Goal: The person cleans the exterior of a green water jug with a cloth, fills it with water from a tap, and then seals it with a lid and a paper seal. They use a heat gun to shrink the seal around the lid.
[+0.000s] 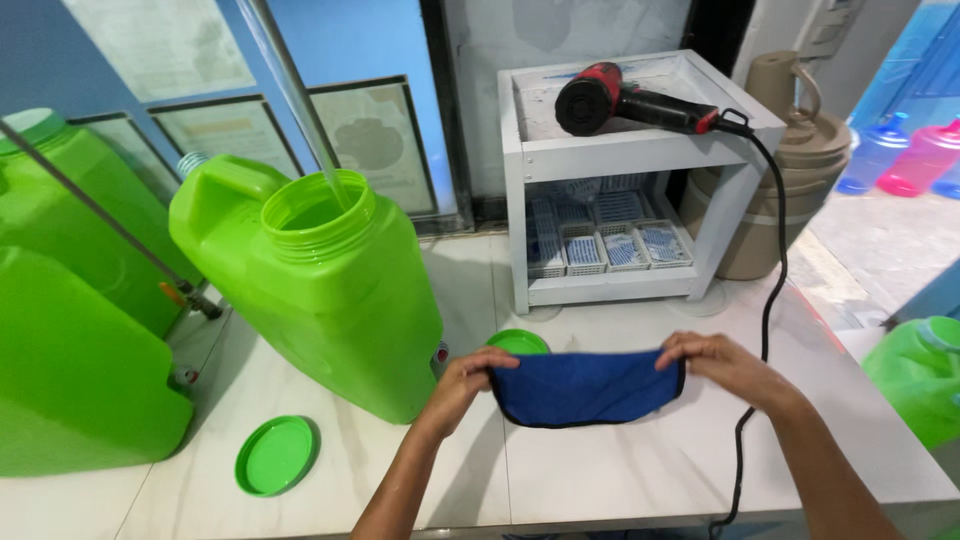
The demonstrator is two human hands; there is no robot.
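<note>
A blue cloth [585, 388] with a dark hem hangs stretched between my two hands, just above the white counter [620, 470]. My left hand [463, 385] pinches its left top corner. My right hand [725, 362] pinches its right top corner. Behind the cloth's left end lies a green lid [518, 342], partly hidden. A large green jug [320, 290] with an open wide mouth stands left of my left hand, and a clear tube [300, 95] reaches into its mouth.
Another green lid [277, 455] lies on the counter at the front left. More green jugs [70, 340] stand at the far left. A white shelf [620, 150] carries a red and black hair dryer [625, 100]; its black cord [770, 300] runs down past my right hand.
</note>
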